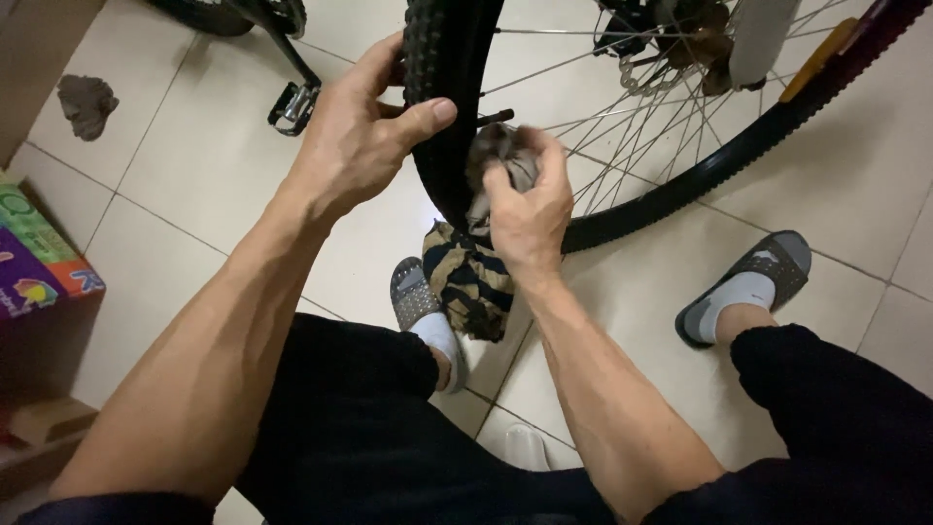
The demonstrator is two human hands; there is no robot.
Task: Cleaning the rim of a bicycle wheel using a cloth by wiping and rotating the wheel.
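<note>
Gripping the tyre (449, 87), left hand (355, 136); right hand (528, 209) apparently presses a rag (473, 277).

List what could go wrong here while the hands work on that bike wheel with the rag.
1. The right hand presses a striped rag against the rim beside the spokes; its hanging end could catch if the wheel turns.
2. The left hand grips the knobby tyre with fingers near the spokes, so a sudden spin might pinch them.
3. The feet in open slippers sit just under the wheel, exposed if it drops.
</note>
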